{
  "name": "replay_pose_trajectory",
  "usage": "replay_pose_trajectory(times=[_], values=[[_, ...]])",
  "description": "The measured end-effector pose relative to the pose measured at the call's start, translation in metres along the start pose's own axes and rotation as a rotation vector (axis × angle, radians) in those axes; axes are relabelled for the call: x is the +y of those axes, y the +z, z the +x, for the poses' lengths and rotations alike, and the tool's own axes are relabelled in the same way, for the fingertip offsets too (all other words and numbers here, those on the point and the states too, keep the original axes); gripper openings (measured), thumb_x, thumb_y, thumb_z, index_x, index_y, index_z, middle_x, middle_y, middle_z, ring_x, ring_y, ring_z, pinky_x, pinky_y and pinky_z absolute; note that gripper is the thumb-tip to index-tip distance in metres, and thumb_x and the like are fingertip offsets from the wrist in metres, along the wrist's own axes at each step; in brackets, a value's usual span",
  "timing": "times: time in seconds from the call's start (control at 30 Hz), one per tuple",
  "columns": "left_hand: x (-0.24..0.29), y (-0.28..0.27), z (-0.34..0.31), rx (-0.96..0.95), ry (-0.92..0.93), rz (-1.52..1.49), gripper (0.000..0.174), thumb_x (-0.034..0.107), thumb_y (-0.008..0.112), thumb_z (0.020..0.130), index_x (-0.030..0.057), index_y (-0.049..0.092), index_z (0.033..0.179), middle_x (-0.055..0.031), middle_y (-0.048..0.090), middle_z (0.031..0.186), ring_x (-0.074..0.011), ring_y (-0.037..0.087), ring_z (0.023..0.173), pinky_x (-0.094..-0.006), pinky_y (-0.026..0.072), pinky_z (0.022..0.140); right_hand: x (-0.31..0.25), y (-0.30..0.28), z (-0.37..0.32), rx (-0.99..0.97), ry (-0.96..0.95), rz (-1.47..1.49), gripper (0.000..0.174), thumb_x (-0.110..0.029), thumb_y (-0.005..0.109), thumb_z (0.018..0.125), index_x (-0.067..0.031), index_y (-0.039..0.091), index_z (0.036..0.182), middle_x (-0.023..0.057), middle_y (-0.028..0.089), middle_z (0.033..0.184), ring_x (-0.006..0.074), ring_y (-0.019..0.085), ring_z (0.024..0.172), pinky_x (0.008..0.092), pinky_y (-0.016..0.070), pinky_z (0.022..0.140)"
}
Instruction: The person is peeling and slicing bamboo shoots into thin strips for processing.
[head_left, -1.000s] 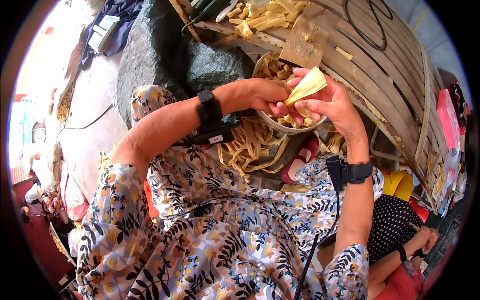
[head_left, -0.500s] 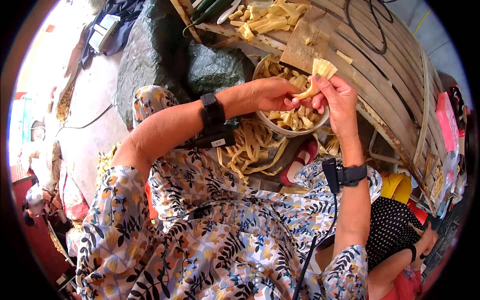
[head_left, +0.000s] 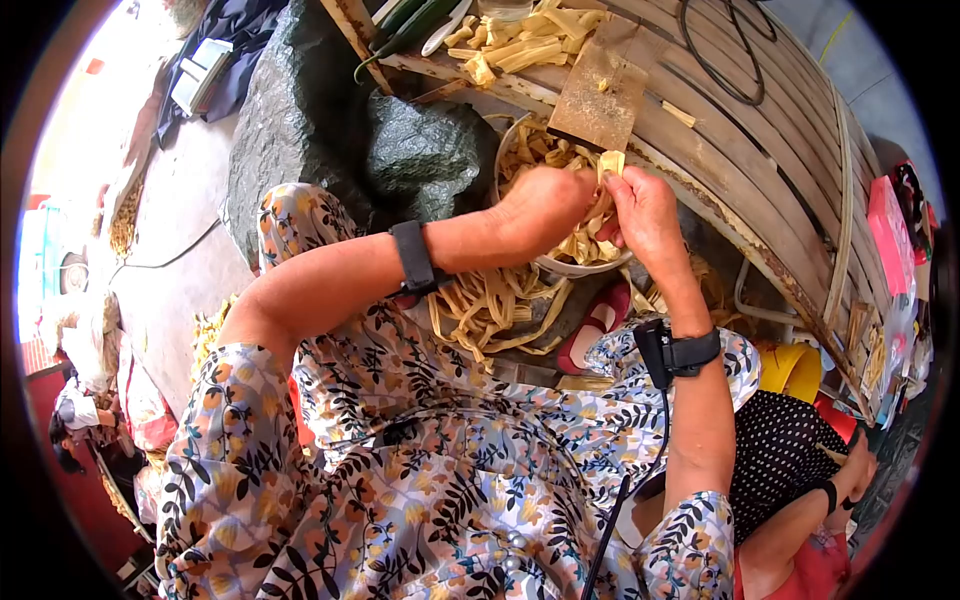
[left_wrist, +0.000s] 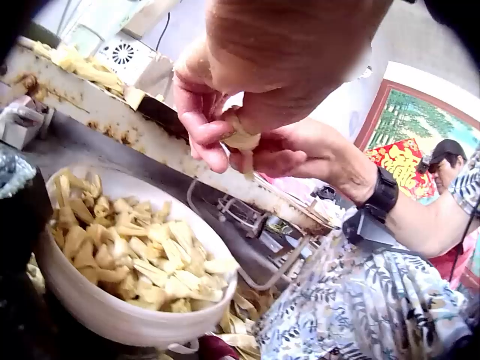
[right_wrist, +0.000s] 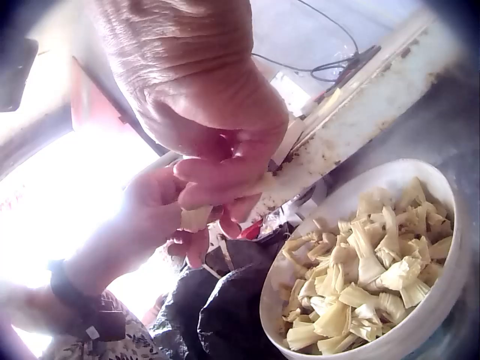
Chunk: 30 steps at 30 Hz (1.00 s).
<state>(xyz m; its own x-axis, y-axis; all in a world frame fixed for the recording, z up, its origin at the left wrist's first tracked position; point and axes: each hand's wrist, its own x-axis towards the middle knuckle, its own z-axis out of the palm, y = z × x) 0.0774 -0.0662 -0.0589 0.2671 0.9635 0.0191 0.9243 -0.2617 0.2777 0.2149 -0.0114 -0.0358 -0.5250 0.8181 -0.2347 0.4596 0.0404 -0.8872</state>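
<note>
Over the white bowl (head_left: 575, 268) of folded yellow strips, both hands meet at one pale yellow strip (head_left: 611, 162). My left hand (head_left: 548, 205), its back turned up, pinches the strip's near side; its fingertips are hidden in the head view. Thumb and fingers of my right hand (head_left: 648, 215) pinch the other side. The left wrist view has the strip (left_wrist: 241, 139) bunched between the fingers of the left hand (left_wrist: 277, 64) and right hand (left_wrist: 311, 150). In the right wrist view, part of the strip (right_wrist: 196, 218) shows below the right fingers, beside the bowl (right_wrist: 401, 341).
A slatted bench (head_left: 745, 150) with a rusty edge holds a wooden board (head_left: 600, 95), more yellow pieces (head_left: 530, 40) and a black cable. Dark green plastic (head_left: 425, 150) stands left of the bowl. Long strips (head_left: 490, 305) lie below it, near a red shoe (head_left: 592, 325). Another person's arm (head_left: 800, 520) shows lower right.
The strip's fanned end no longer stands out above the right hand; less of it shows. My left hand has turned back-up and its wrist has rolled. My right hand has shifted slightly left.
</note>
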Motion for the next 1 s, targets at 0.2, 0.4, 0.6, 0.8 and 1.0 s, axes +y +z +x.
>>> replay_pose_trajectory(times=[0.2, 0.4, 0.6, 0.8, 1.0], values=[[-0.019, -0.025, 0.006, 0.442, 0.38, -0.474, 0.031, -0.002, 0.053, 0.072, 0.0041, 0.049, 0.101, -0.0119, 0.056, 0.096, -0.0318, 0.058, 0.084, -0.0345, 0.0482, 0.068, 0.0, -0.01, -0.004, -0.197, 0.173, 0.379, 0.02, -0.016, 0.039, 0.091, 0.0001, 0.052, 0.091, 0.0072, 0.057, 0.062, 0.008, 0.047, 0.039, 0.0191, 0.0325, 0.033], [-0.031, -0.029, 0.004, 0.166, 0.291, -0.527, 0.03, -0.003, 0.051, 0.074, 0.0042, 0.05, 0.102, -0.0122, 0.058, 0.09, -0.0305, 0.058, 0.082, -0.0343, 0.0473, 0.067, 0.004, -0.011, -0.005, -0.418, 0.173, 0.603, 0.025, -0.023, 0.043, 0.091, 0.0001, 0.052, 0.094, 0.006, 0.057, 0.063, 0.0068, 0.048, 0.042, 0.0177, 0.034, 0.036], [-0.029, -0.024, 0.006, 0.277, 0.04, -0.644, 0.023, 0.002, 0.056, 0.073, 0.0009, 0.053, 0.095, -0.012, 0.058, 0.073, -0.0187, 0.058, 0.067, -0.0285, 0.0463, 0.06, -0.002, 0.006, -0.003, -0.009, -0.066, 0.322, 0.029, -0.023, 0.06, 0.083, 0.0018, 0.055, 0.097, 0.0061, 0.059, 0.067, 0.008, 0.054, 0.049, 0.0186, 0.0417, 0.041], [-0.036, -0.025, 0.014, -0.008, -0.253, -1.422, 0.02, 0.006, 0.06, 0.076, -0.0025, 0.055, 0.094, -0.0032, 0.06, 0.084, -0.0096, 0.056, 0.074, -0.0202, 0.0451, 0.066, 0.013, 0.003, 0.007, 0.061, -0.112, 0.416, 0.02, -0.008, 0.057, 0.083, 0.0055, 0.057, 0.098, 0.0085, 0.062, 0.078, 0.0126, 0.061, 0.06, 0.0219, 0.0508, 0.053], [-0.038, -0.02, 0.016, 0.167, -0.044, -0.715, 0.019, 0.001, 0.059, 0.074, 0.0011, 0.055, 0.093, -0.0058, 0.059, 0.079, -0.0104, 0.057, 0.075, -0.0235, 0.047, 0.067, 0.014, -0.001, 0.005, -0.024, -0.024, 0.547, 0.021, -0.008, 0.053, 0.084, 0.0043, 0.058, 0.101, 0.0071, 0.061, 0.093, 0.0121, 0.06, 0.08, 0.0247, 0.0513, 0.071]])
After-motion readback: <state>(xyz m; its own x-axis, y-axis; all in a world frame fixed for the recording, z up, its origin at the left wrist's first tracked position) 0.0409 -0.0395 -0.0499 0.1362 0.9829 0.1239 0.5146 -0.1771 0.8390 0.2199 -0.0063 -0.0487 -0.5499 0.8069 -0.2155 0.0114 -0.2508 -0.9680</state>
